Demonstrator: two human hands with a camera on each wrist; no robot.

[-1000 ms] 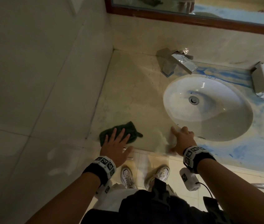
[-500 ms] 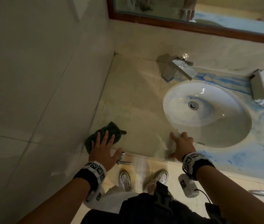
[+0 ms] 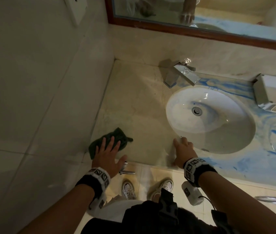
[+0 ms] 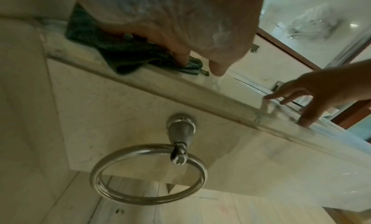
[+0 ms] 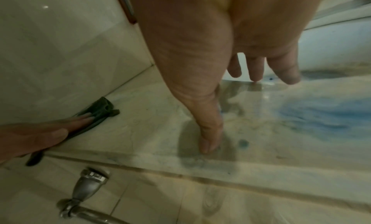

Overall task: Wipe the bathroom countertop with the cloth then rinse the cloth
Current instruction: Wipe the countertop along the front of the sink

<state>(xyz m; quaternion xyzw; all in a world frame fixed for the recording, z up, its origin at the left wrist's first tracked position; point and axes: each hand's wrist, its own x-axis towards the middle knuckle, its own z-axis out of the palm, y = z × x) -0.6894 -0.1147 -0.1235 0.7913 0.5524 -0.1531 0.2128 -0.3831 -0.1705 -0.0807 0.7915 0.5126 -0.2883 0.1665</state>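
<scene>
Here one left hand [image 3: 107, 156] presses flat on one cloth [image 3: 115, 137]; one right hand [image 3: 183, 152] rests spread on the countertop [image 3: 134, 107].

Beige marble countertop [image 3: 139, 105], blue smears at right around sunk white basin [image 3: 235, 132]. Dark green cloth [image 3: 117, 137] lay at left front corner; chrome faucet [image 3: 177, 73] stood at back.

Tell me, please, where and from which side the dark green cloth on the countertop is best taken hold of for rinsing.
Probably the bunched far end of the cloth, taken from above. It lies flat in the counter's left corner against the wall, under the left hand, whose straight fingers press it down. That raised fold beyond the fingertips gives something to pinch; the wall blocks the left side.
</scene>
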